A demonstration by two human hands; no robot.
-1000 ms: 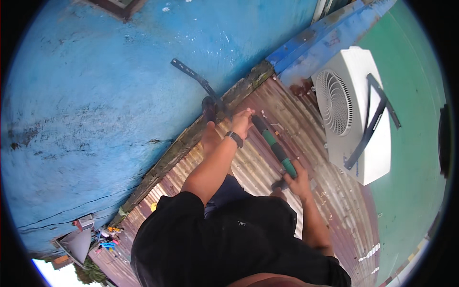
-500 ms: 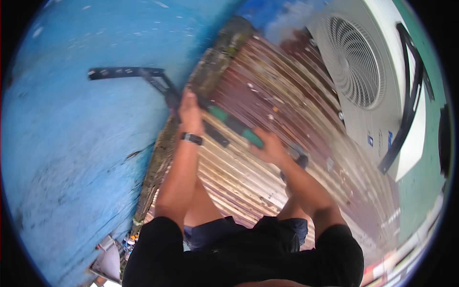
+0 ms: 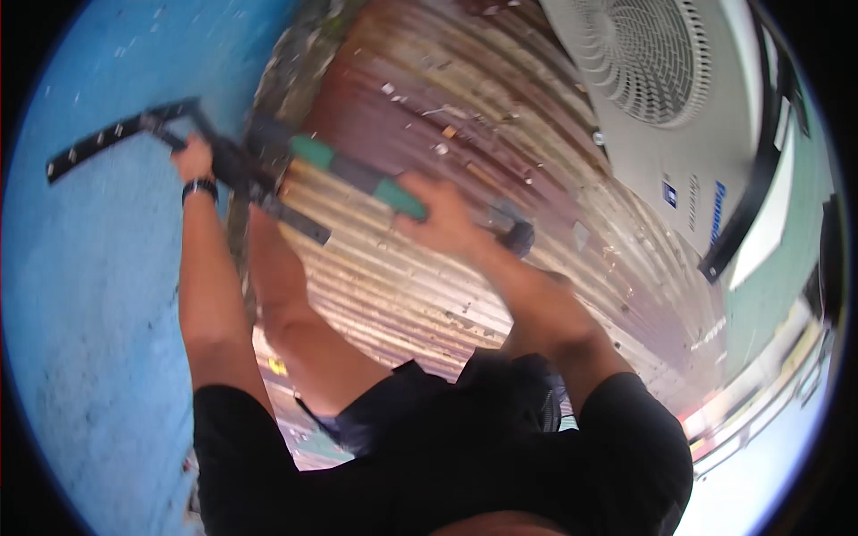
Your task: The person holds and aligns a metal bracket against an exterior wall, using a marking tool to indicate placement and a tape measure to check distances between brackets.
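My left hand [image 3: 192,161], with a dark watch on the wrist, is closed on a black metal bracket [image 3: 107,143]. One perforated arm of the bracket reaches left across a blue wall, and another slants down right over the roof. My right hand [image 3: 442,214] grips the rear end of a long green-and-black tool [image 3: 353,170]. The tool's far end lies close behind the bracket, and blur hides its exact kind. I cannot tell whether the two touch.
A blue wall [image 3: 98,313] rises on the left, with a rough ledge [image 3: 290,80] at its foot. Rusty corrugated roofing [image 3: 402,286] lies beneath me, scattered with debris. An air conditioner's outdoor unit [image 3: 697,161] stands on the right, another black bracket [image 3: 755,205] against it.
My view has turned and shifted right. In the picture both hands, the bracket and the tool sit further left, and my left hand is now further from the right. Both grips continue.
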